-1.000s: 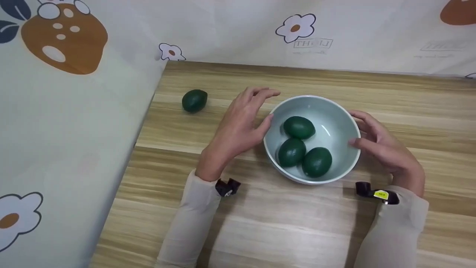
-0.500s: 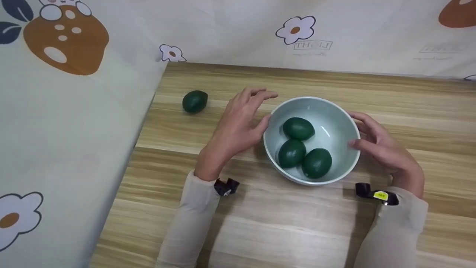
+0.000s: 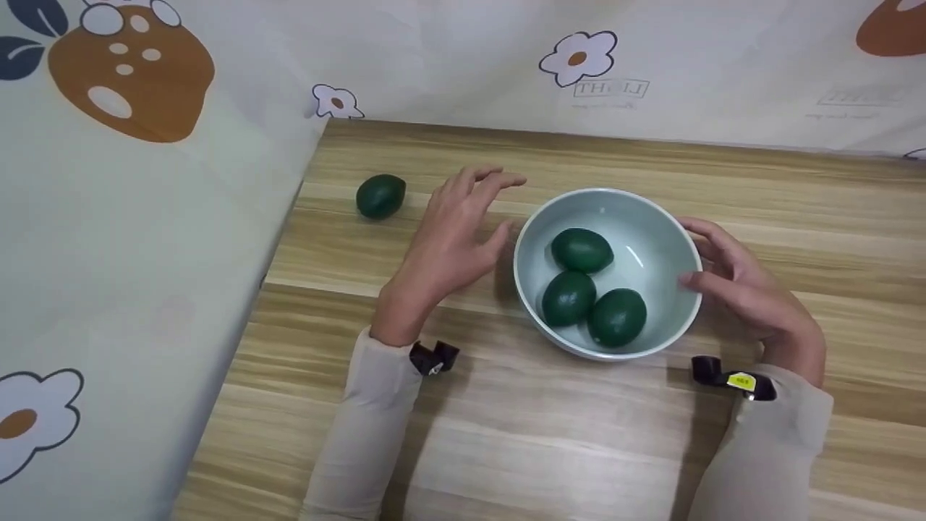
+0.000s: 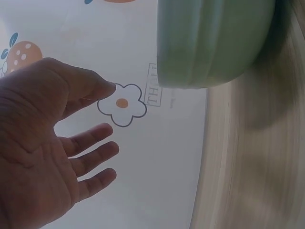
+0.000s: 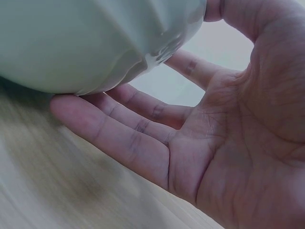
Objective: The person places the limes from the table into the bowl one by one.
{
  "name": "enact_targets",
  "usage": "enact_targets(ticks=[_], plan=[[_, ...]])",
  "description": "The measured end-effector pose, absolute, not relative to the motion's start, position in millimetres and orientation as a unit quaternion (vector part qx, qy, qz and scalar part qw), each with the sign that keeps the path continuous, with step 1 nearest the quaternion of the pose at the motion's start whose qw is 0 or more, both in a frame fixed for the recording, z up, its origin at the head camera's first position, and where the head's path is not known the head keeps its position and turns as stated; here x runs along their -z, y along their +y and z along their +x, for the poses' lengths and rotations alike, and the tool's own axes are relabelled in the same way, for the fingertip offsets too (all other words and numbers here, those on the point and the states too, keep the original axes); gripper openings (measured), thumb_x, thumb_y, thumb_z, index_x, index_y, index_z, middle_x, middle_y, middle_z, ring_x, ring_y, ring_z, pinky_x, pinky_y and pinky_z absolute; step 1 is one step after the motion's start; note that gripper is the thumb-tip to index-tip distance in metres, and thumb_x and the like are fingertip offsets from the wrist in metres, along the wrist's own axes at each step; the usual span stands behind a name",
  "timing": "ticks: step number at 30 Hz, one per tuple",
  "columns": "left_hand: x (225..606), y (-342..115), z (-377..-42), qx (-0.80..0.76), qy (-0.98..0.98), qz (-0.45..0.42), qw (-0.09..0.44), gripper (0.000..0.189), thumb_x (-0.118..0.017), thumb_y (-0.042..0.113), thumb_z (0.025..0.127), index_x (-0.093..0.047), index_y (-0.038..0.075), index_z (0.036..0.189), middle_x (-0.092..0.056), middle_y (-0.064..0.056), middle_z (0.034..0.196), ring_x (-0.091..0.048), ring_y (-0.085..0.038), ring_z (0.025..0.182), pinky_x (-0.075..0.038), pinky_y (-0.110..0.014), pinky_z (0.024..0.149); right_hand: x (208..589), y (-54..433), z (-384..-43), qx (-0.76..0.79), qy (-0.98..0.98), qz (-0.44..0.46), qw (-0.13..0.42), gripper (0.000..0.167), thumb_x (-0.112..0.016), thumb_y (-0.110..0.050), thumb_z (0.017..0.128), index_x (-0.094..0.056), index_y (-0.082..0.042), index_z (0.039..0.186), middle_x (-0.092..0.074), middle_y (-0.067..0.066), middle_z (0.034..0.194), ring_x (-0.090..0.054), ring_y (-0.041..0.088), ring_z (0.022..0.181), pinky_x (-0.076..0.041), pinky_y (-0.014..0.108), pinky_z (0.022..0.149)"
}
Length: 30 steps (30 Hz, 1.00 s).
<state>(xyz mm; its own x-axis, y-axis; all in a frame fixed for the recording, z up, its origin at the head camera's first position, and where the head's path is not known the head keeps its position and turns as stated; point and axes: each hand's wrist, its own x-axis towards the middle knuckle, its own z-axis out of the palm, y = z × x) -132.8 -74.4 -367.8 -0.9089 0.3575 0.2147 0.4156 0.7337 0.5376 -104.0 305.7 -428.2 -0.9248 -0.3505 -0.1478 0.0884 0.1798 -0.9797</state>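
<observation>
A pale green bowl [image 3: 662,304] stands on the wooden table, with three dark green avocados [image 3: 582,250] lying together toward its left side. My right hand [image 3: 756,289] grips the bowl's right side, its thumb over the rim and its fingers spread against the outer wall; the right wrist view shows the fingers [image 5: 128,138] touching the underside curve. My left hand [image 3: 448,246] hovers left of the bowl, fingers loosely bent and nothing in them. In the left wrist view a gap separates its thumb from the bowl [image 4: 209,43]. One more avocado [image 3: 380,196] lies alone at the far left.
The table's left edge [image 3: 264,278] runs beside the left arm, and a printed cloth [image 3: 448,65] hangs along the back. Black wrist cameras [image 3: 734,378] sit on both sleeves.
My left hand has drawn away from the bowl's rim, shifting a little to the left. The bowl, the avocados and the right hand have stayed about where they were.
</observation>
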Motion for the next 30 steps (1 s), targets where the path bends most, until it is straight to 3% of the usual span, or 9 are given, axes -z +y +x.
enact_targets(ticks=[30], plan=[[373.5,-109.7,-146.0,0.302,-0.941,-0.14,0.059,0.048,-0.071,0.018,0.1,-0.06,0.02,0.146,-0.056,-0.013,0.153,-0.05,-0.031,0.144,-0.035,-0.054,0.124,428.5,305.2,-103.9,0.65,0.736,-0.082,0.17,0.063,-0.059,0.005,0.098,-0.046,-0.016,0.156,-0.063,-0.003,0.142,-0.07,0.013,0.115,-0.063,0.028,0.086]])
